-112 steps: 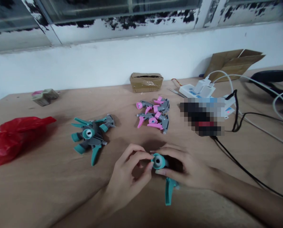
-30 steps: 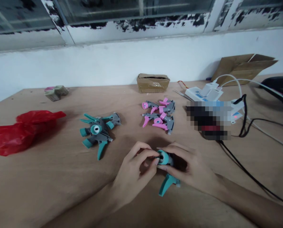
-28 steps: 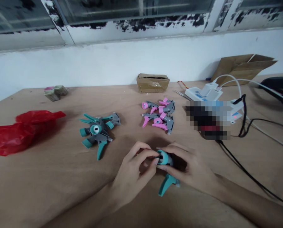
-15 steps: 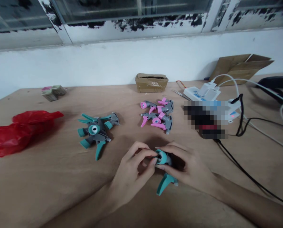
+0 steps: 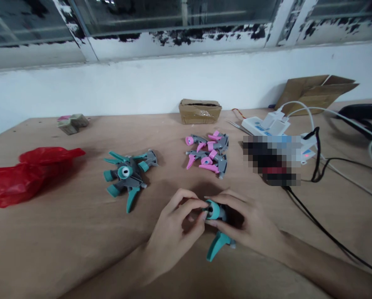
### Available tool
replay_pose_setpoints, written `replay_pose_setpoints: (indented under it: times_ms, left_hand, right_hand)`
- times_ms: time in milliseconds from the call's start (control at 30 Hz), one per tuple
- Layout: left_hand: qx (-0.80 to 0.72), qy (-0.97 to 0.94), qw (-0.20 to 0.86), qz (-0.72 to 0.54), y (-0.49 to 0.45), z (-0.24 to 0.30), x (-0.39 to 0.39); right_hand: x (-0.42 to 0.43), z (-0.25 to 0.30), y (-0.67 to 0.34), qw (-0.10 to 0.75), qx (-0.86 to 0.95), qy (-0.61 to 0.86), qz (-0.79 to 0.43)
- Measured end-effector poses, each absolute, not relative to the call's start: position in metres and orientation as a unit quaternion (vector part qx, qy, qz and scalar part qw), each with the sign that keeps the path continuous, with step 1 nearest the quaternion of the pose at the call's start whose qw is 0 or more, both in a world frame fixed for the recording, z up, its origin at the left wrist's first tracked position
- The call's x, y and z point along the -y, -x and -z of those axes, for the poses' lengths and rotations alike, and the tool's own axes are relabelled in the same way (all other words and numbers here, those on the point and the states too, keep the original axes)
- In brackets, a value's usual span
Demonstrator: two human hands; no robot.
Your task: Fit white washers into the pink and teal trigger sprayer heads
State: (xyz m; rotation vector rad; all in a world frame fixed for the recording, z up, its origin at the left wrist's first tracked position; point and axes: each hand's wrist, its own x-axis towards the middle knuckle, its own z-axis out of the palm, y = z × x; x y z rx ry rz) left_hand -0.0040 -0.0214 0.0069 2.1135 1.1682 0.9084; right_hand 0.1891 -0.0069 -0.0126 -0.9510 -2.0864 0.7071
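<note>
Low in the middle of the head view, my right hand (image 5: 248, 218) is closed around a grey and teal trigger sprayer head (image 5: 215, 211). Its teal collar faces left, and the teal trigger sticks out below my fingers. My left hand (image 5: 179, 226) pinches at the collar's opening with thumb and forefinger. Whatever lies between those fingertips is small and dark, too small to name. To the left is a pile of grey and teal sprayer heads (image 5: 128, 174). Beyond my hands lies a group of grey and pink sprayer heads (image 5: 209, 151).
A red plastic bag (image 5: 39, 174) lies at the left. Small blocks (image 5: 72, 124) and a cardboard box (image 5: 200, 113) stand toward the wall. At the right are a power strip (image 5: 251, 124) with cables, a pixelated dark object (image 5: 267, 160) and an opened carton (image 5: 316, 93).
The whole view has shifted slightly, so everything sits a little lower. Both hands keep their hold at the collar, with hardly any visible movement.
</note>
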Motion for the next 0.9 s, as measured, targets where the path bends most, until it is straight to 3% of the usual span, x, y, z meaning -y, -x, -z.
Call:
replay_pose_setpoints:
  times_ms: [600,900]
  left_hand:
    - [-0.431,-0.777,0.286,-0.360,0.000,-0.006,0.031]
    - [-0.443,-0.772,0.304,-0.341,0.002,-0.009,0.029]
  right_hand:
    - [0.004,0.009,-0.189,0.372,0.807,0.358,-0.287]
    - [0.002,0.005,-0.191,0.340,0.806,0.317,-0.367]
